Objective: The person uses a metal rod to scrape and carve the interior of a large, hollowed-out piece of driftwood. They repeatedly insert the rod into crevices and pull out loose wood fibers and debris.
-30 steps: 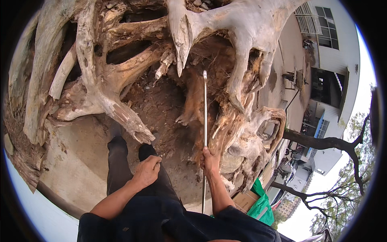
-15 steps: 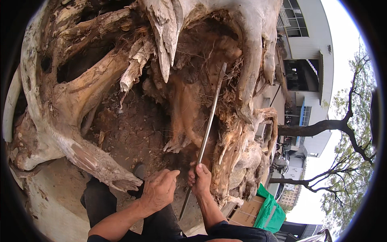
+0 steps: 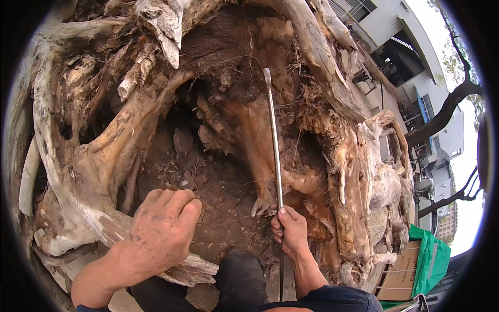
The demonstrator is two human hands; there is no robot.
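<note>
My right hand (image 3: 291, 230) is wrapped round a long metal pry bar (image 3: 274, 140), with the thumb on top of the shaft. The bar stands almost straight up in the picture. Its flattened tip (image 3: 267, 78) lies over the brown hollow of a large weathered tree stump (image 3: 353, 177); I cannot tell whether it touches the wood. My left hand (image 3: 162, 226) is curled into a fist, its back toward me, above a broken pale root (image 3: 192, 270). Nothing sticks out of it, though its palm is hidden. Thin rootlets hang around the hollow.
Thick roots (image 3: 117, 140) spread on the left, and a jagged spike of wood (image 3: 163, 31) juts down above. Loose soil (image 3: 208, 192) covers the ground between. My dark shoe (image 3: 241, 270) is close to the broken root. At right are a cardboard box (image 3: 400, 273) under green sheeting (image 3: 432, 260).
The view has shifted, and the stump fills more of it. The bar has swung more upright, with my right hand still round it. My left hand has moved leftward, away from the bar.
</note>
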